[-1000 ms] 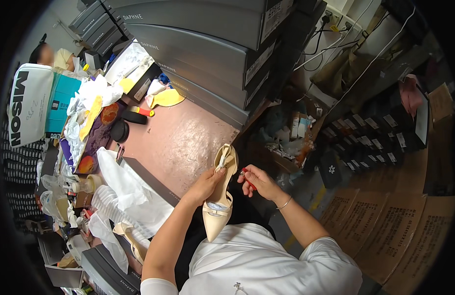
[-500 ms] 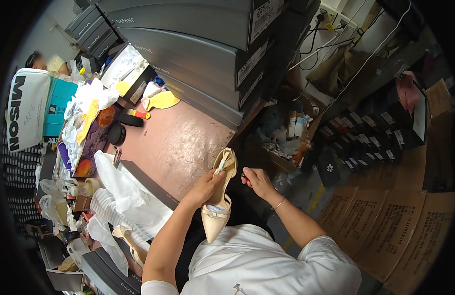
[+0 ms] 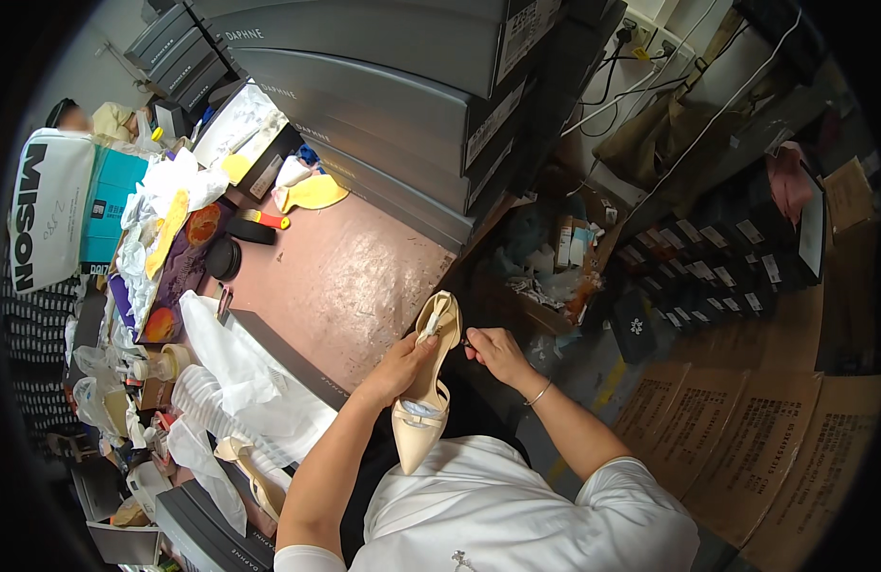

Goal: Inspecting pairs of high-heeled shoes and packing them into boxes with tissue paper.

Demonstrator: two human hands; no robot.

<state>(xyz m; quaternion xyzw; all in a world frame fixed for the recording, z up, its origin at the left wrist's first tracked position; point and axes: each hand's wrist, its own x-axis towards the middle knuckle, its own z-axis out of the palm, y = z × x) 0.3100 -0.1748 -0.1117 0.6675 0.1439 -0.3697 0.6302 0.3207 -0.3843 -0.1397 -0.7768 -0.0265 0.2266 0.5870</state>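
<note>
A cream pointed-toe shoe (image 3: 419, 434) is in my left hand (image 3: 400, 370), toe toward my body and heel end away from me. My thumb lies over its inner side by a white strip, and crumpled stuffing shows in the toe. My right hand (image 3: 497, 355), with a bracelet at the wrist, is closed beside the heel end. Between its fingertips is a small dark thing, too small to name, that reaches to the shoe's edge. Another cream shoe (image 3: 257, 479) lies at the lower left beside white tissue paper (image 3: 254, 367).
Large grey shoe boxes (image 3: 364, 105) are stacked at the far side of the pinkish tabletop (image 3: 350, 257). Round black tins (image 3: 224, 258) and a yellow cloth (image 3: 316, 193) lie on it. Brown cartons (image 3: 726, 439) stand at right. A person (image 3: 111, 121) is at the far left.
My right hand has moved slightly left, bringing the small dark thing up to the shoe's heel end. The shoe has shifted only a little in my left hand.
</note>
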